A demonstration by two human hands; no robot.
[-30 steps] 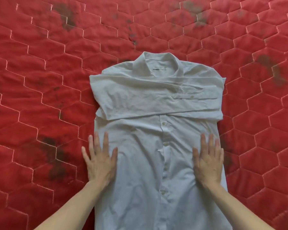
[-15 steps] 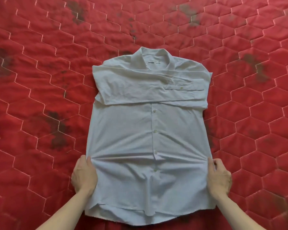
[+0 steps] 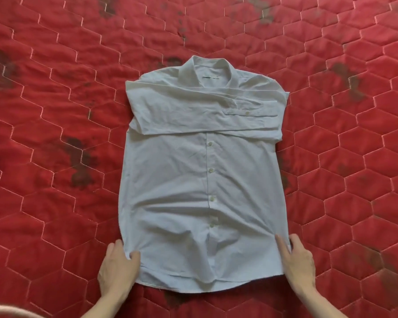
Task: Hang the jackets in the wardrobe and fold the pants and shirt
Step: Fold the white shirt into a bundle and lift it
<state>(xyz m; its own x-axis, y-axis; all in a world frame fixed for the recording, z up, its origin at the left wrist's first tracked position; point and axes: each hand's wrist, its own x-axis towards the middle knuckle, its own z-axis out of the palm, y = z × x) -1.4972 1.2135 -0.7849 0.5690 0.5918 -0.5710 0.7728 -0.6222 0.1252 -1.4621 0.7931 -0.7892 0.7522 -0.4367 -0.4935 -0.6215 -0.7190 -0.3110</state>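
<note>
red quilted bed w/ dark blotches. white shirt flat mid-bed, sleeves crossed over chest. a sec ago palms were smoothing the body; now left hand & right hand pinch the side edges nr the hem, prob ready to fold up.

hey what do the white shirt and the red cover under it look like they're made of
White shirt: thin woven cloth, probably cotton or a blend, matte; it creases finely and puckers where the left hand and right hand hold its sides. Red quilted cover: padded fabric with a slight sheen, stitched in raised hexagons; fibre unclear.
</note>
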